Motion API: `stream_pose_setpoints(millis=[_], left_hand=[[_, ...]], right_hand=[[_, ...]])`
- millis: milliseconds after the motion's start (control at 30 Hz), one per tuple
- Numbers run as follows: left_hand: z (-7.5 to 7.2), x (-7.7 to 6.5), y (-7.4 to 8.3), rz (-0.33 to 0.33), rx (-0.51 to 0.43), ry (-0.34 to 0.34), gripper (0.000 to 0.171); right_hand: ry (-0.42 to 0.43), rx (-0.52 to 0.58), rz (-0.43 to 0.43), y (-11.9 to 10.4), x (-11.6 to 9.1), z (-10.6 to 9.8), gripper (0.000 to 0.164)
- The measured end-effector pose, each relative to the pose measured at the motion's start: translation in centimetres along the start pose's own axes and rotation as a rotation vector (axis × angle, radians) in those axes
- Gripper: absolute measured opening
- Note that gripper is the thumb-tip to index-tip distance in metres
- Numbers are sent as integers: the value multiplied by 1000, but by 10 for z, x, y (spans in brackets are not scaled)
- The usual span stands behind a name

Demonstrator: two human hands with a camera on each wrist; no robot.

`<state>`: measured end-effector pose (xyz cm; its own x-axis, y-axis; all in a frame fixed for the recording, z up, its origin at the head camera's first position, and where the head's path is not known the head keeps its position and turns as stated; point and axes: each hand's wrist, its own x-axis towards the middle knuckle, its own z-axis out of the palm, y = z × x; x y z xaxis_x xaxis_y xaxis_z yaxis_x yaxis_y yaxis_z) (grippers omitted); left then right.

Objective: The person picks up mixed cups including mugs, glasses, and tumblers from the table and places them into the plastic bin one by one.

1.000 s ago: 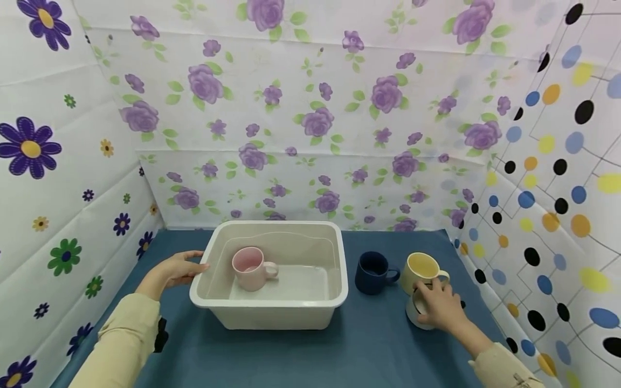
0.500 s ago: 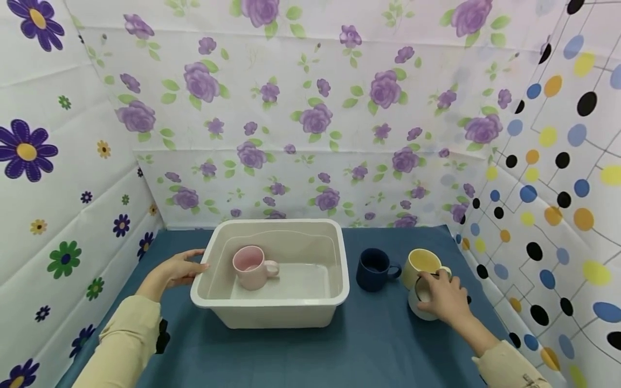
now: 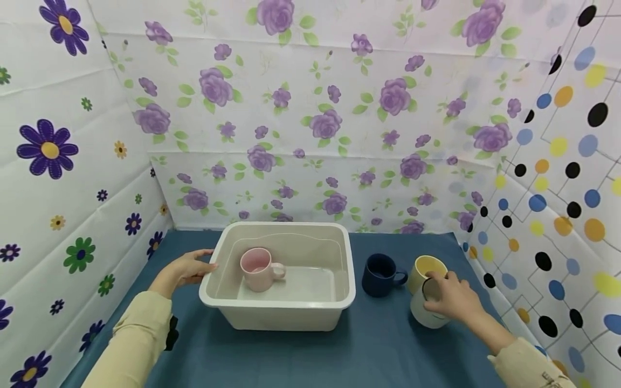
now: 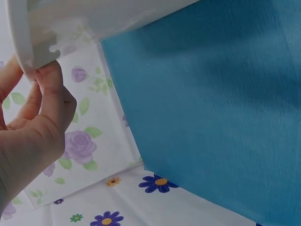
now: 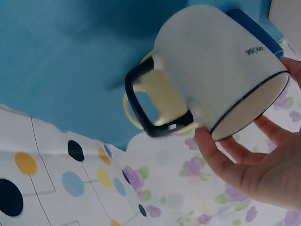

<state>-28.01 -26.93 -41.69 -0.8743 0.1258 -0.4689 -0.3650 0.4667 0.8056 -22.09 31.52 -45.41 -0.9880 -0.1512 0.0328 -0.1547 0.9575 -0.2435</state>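
In the head view my right hand (image 3: pixel 456 296) grips a white mug (image 3: pixel 429 313) by its dark rim, fingers and thumb spread around the mouth. The right wrist view shows the mug's dark handle (image 5: pixel 141 101) and small dark lettering on its side. Just behind it stands a yellow mug (image 3: pixel 428 265), partly hidden. My left hand (image 3: pixel 186 269) pinches the left rim of a cream plastic basin (image 3: pixel 276 304), thumb over the edge and fingers below, as the left wrist view also shows. Inside the basin, toward the left, a pink mug (image 3: pixel 257 272) stands upright.
Between the basin and the yellow mug stands a navy mug (image 3: pixel 378 277), handle to the right. A blue cloth (image 3: pixel 271 355) covers the table. Patterned sheets hang on three sides, with the dotted sheet (image 3: pixel 548 237) close beyond the right hand.
The white mug has tilted and lifted slightly in my right hand, showing more of its side. My left hand keeps its place on the basin rim. The head view has shifted a little.
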Motion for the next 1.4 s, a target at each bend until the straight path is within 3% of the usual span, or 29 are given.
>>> stream_pose_setpoints(millis=[233,400,567,1033,1400], left_hand=[[-3,0,0,2,-25,4,73],[0,2,-4,-7,-37,13,73],[2,2,-6,-23,-24,23,73],[6,2,-1,-15,0,36,70],[4,4,-3,-33,-22,69,70]], right_hand=[[-53,4,-104,-11,6,-17,63],[-22,4,-132,-21,5,-28,64],[-6,46,-139,-27,6,-37,61],[-88,13,-119,-36,18,-57,62],[-80,9,-155,-52,28,-71,59]])
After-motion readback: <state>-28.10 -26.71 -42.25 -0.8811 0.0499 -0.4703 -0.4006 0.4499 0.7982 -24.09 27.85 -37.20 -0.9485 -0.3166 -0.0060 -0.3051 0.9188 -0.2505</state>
